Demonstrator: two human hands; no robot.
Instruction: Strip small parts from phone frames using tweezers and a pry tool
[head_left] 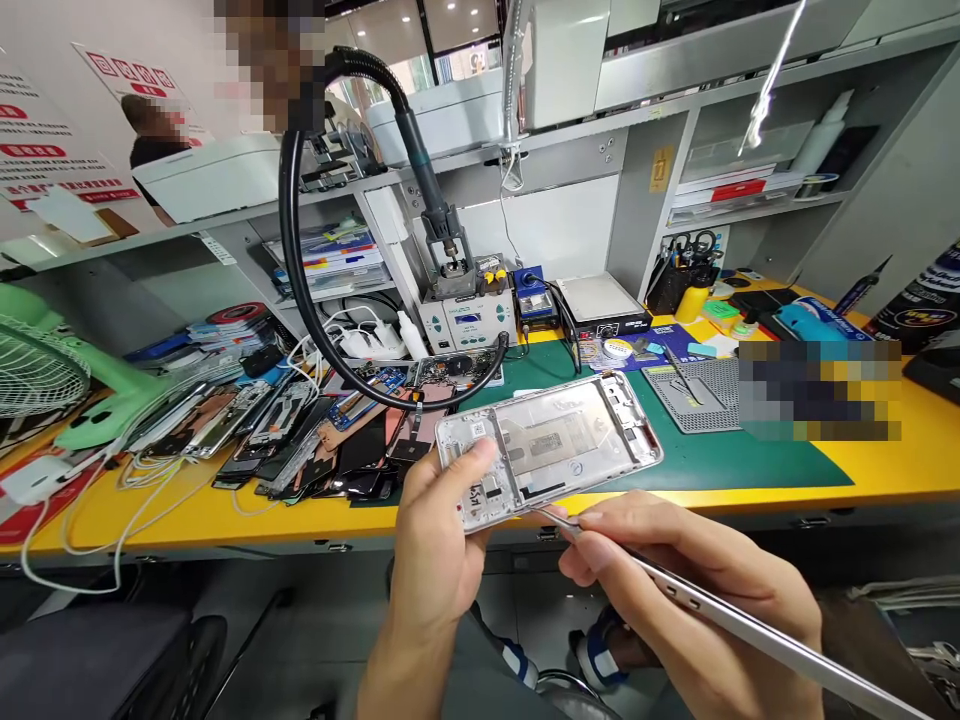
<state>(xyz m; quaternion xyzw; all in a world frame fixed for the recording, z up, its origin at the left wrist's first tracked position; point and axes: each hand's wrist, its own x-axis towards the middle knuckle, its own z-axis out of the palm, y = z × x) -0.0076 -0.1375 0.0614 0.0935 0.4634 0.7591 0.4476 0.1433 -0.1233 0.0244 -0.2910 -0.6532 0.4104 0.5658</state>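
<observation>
My left hand [442,540] grips the lower left end of a silver phone frame [555,445], thumb on its inner face and fingers beneath. The frame is tilted in the air over the near edge of the bench, its bare metal inside facing me. My right hand [697,590] is closed on long metal tweezers [750,630]. Their curved tip reaches the frame's near long edge, close to my left thumb. Whether the tip touches the frame or pinches something small, I cannot make out.
Behind the frame lies a green mat [780,470] with a grey perforated plate [690,395]. A soldering station [469,320] with a looping black hose [289,230] stands at the back. Piled phone parts [300,430] and a green fan [97,370] occupy the left.
</observation>
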